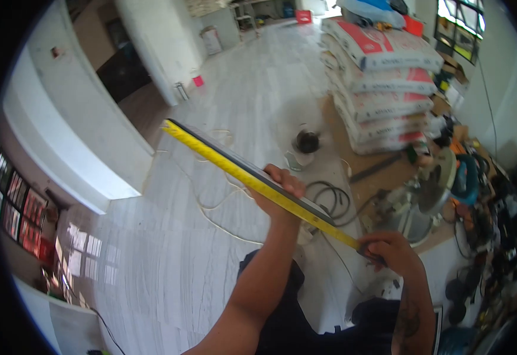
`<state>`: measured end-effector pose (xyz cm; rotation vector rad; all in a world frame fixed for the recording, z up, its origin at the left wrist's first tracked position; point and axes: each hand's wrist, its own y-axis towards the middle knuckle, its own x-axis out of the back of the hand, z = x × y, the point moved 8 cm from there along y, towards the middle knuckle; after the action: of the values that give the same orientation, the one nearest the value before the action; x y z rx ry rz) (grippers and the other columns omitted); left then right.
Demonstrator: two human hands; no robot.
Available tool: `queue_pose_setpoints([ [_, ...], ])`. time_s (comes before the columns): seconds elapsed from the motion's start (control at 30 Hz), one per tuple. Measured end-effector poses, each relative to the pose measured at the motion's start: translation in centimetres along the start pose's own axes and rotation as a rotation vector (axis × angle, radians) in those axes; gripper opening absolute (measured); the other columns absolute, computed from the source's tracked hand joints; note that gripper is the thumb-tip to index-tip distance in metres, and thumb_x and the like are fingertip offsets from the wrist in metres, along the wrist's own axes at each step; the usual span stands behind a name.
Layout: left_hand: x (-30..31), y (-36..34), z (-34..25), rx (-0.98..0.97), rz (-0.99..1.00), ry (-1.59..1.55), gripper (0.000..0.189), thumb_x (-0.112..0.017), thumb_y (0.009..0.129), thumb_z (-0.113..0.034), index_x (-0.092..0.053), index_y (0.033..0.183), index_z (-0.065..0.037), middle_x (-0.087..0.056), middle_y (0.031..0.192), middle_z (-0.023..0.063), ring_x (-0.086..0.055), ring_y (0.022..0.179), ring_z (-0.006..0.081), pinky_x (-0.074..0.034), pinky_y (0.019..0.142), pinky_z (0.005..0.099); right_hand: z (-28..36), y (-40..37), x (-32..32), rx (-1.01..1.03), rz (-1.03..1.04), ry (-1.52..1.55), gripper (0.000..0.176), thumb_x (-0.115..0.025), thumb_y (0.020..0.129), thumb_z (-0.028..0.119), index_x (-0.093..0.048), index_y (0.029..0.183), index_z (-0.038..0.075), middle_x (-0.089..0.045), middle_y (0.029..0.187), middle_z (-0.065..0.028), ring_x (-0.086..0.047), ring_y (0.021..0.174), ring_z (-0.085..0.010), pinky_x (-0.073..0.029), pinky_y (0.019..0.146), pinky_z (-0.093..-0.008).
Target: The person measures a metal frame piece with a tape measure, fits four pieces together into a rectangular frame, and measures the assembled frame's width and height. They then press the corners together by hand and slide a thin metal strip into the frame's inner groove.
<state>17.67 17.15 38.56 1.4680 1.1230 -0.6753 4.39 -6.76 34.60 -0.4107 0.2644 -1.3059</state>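
A long narrow strip [237,157], dark along one edge and pale grey on top, slants across the middle of the head view. My left hand [279,188] is closed around it near its middle. Along its near side runs the extended yellow blade of a tape measure [223,164], from the strip's far upper-left end down to my right hand [390,253]. Closed fingers of that hand grip the tape measure's case, which they mostly hide. The blade continues past the strip's lower end.
Stacked red-and-white bags [388,89] stand at the upper right. A miter saw [412,201] and cluttered tools lie at the right. A pale cord [211,219] and a black coiled cable [332,201] cross the tiled floor [152,260]. A dark round object [307,141] sits ahead.
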Motion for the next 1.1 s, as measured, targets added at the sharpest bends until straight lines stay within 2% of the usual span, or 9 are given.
queue_pose_setpoints([
  [0.1, 0.3, -0.4, 0.5, 0.044, 0.127, 0.020, 0.046, -0.043, 0.092, -0.052, -0.054, 0.085, -0.008, -0.060, 0.067, 0.0081, -0.055, 0.053, 0.0208, -0.045, 0.055, 0.0375, -0.4, -0.1, 0.6, 0.035, 0.020, 0.000, 0.031, -0.055, 0.087, 0.012, -0.068, 0.112, 0.000, -0.063, 0.075, -0.0020, -0.056, 0.058, -0.0091, -0.049, 0.051, -0.0243],
  [0.17, -0.3, -0.5, 0.9, 0.062, 0.134, -0.005, 0.044, -0.047, 0.092, -0.050, -0.055, 0.085, -0.007, -0.061, 0.069, 0.0083, -0.056, 0.054, 0.0198, -0.047, 0.056, 0.0348, -0.1, -0.3, 1.0, 0.041, 0.056, -0.052, 0.032, -0.055, 0.087, 0.014, -0.069, 0.112, 0.002, -0.063, 0.076, -0.0021, -0.056, 0.059, -0.0095, -0.048, 0.050, -0.0240],
  [0.33, -1.1, -0.7, 1.3, 0.049, 0.009, 0.180, 0.052, -0.043, 0.094, -0.055, -0.058, 0.077, -0.008, -0.058, 0.058, 0.0061, -0.057, 0.047, 0.0170, -0.049, 0.052, 0.0301, -0.9, 0.2, 1.8, 0.048, 0.090, -0.044, 0.036, -0.057, 0.085, 0.023, -0.070, 0.113, 0.005, -0.064, 0.078, -0.0010, -0.056, 0.061, -0.0095, -0.048, 0.050, -0.0251],
  [0.37, -1.4, -0.7, 1.4, 0.058, 0.058, 0.186, 0.050, -0.043, 0.094, -0.052, -0.058, 0.077, -0.008, -0.060, 0.060, 0.0058, -0.060, 0.049, 0.0170, -0.050, 0.053, 0.0304, -0.9, 0.2, 1.9, 0.043, 0.101, -0.028, 0.035, -0.058, 0.085, 0.017, -0.068, 0.116, 0.003, -0.066, 0.083, -0.0038, -0.057, 0.060, -0.0097, -0.049, 0.051, -0.0239],
  [0.4, -1.3, -0.7, 1.6, 0.086, 0.063, 0.199, 0.050, -0.043, 0.094, -0.052, -0.058, 0.077, -0.008, -0.060, 0.060, 0.0058, -0.060, 0.049, 0.0170, -0.050, 0.053, 0.0304, -0.8, 0.1, 2.0, 0.045, 0.093, 0.003, 0.035, -0.058, 0.085, 0.017, -0.068, 0.116, 0.003, -0.066, 0.083, -0.0038, -0.057, 0.060, -0.0097, -0.049, 0.051, -0.0239],
  [0.6, -1.1, -0.5, 1.5, 0.087, 0.091, 0.202, 0.049, -0.042, 0.094, -0.049, -0.058, 0.076, -0.007, -0.061, 0.061, 0.0072, -0.063, 0.052, 0.0203, -0.052, 0.056, 0.0325, -0.9, 0.0, 2.1, 0.043, 0.116, -0.036, 0.035, -0.057, 0.085, 0.019, -0.069, 0.114, 0.004, -0.066, 0.081, -0.0018, -0.057, 0.059, -0.0100, -0.047, 0.051, -0.0237],
  [0.67, -1.5, -0.5, 1.7, 0.086, 0.092, 0.205, 0.049, -0.041, 0.094, -0.050, -0.058, 0.076, -0.007, -0.062, 0.061, 0.0076, -0.063, 0.051, 0.0206, -0.052, 0.056, 0.0326, -1.2, 0.1, 2.2, 0.036, 0.104, -0.052, 0.038, -0.055, 0.081, 0.027, -0.072, 0.108, 0.006, -0.063, 0.072, -0.0002, -0.057, 0.060, -0.0102, -0.049, 0.051, -0.0274],
  [0.77, -1.6, -0.6, 1.7, 0.083, 0.076, 0.210, 0.051, -0.040, 0.094, -0.051, -0.057, 0.075, -0.007, -0.062, 0.061, 0.0083, -0.064, 0.051, 0.0210, -0.052, 0.055, 0.0327, -1.2, 0.1, 2.3, 0.033, 0.090, -0.081, 0.038, -0.054, 0.080, 0.028, -0.072, 0.108, 0.008, -0.063, 0.070, 0.0000, -0.057, 0.060, -0.0102, -0.049, 0.051, -0.0272],
  [1.1, -1.7, -0.7, 1.6, 0.079, 0.062, 0.207, 0.051, -0.040, 0.094, -0.051, -0.057, 0.073, -0.008, -0.062, 0.060, 0.0083, -0.063, 0.050, 0.0201, -0.053, 0.055, 0.0322, -1.0, 0.0, 2.2, 0.056, 0.096, -0.072, 0.040, -0.055, 0.078, 0.029, -0.072, 0.108, 0.009, -0.063, 0.072, -0.0008, -0.056, 0.060, -0.0112, -0.049, 0.051, -0.0272],
])
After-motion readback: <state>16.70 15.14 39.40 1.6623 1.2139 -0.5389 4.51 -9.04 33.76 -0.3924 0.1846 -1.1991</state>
